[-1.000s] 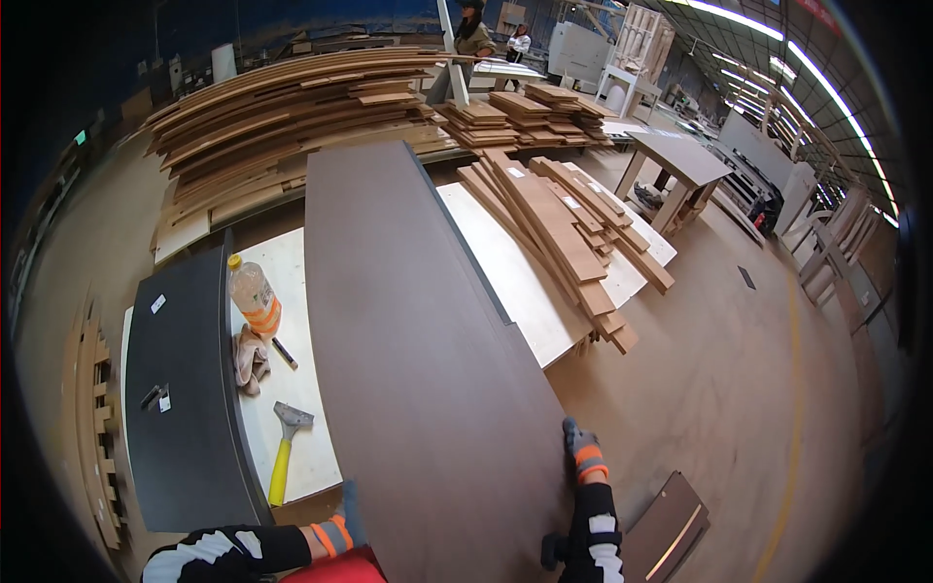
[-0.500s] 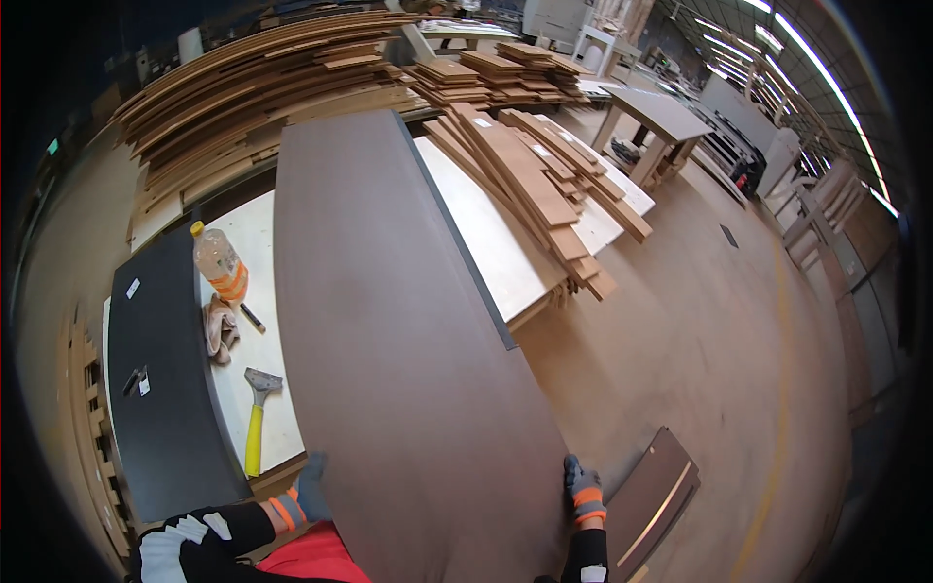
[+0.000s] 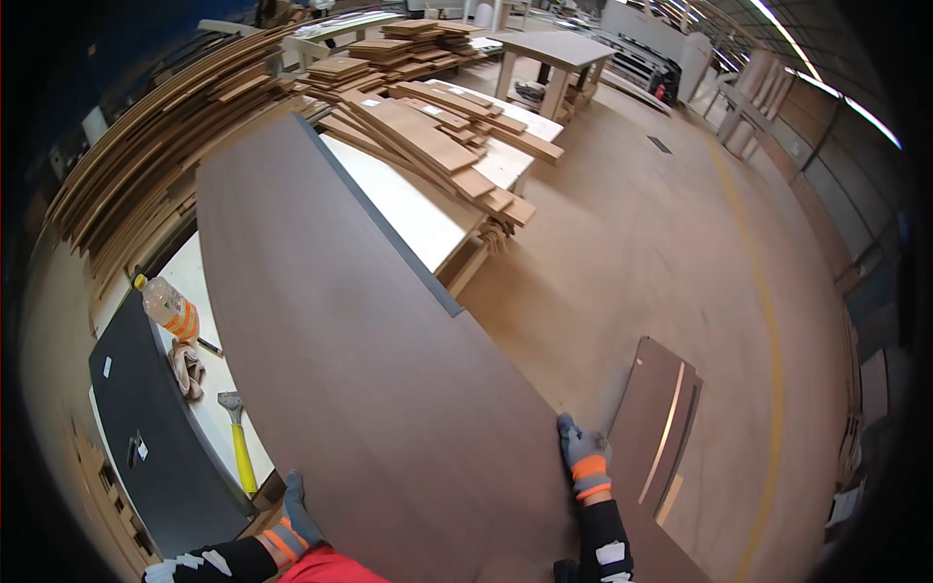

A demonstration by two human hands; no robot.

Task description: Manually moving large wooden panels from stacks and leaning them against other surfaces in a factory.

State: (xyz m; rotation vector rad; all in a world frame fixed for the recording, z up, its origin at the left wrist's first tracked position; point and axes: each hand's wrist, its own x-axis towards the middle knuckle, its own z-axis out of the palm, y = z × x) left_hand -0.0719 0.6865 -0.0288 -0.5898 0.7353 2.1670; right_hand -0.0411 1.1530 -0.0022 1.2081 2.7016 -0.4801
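Note:
A long, wide brown panel (image 3: pixel 360 340) stretches from in front of my body to the far end of the workbench, with a dark strip along its far right edge. At its near left edge is my left hand (image 3: pixel 299 513), in a grey-blue glove with an orange cuff, gripping the edge. My right hand (image 3: pixel 585 450), gloved alike, grips the opposite edge with its thumb upright; the fingers beneath are hidden. Left of the panel, a yellow-handled scraper (image 3: pixel 239 447), a crumpled cloth (image 3: pixel 186 370) and a clear bottle with a yellow cap (image 3: pixel 171 306) rest on the white bench top.
A black panel (image 3: pixel 160 437) lies along the bench's left side. Stacked wooden boards (image 3: pixel 165 136) stand beyond, with more planks (image 3: pixel 437 146) on a white-topped bench. Brown panels (image 3: pixel 661 408) lie low on the right. Farther off stands a table (image 3: pixel 554 49).
My view has swung to the right, so the benches and stacks sit farther left. The brown panel now slants more in view, with both hands still at its edges.

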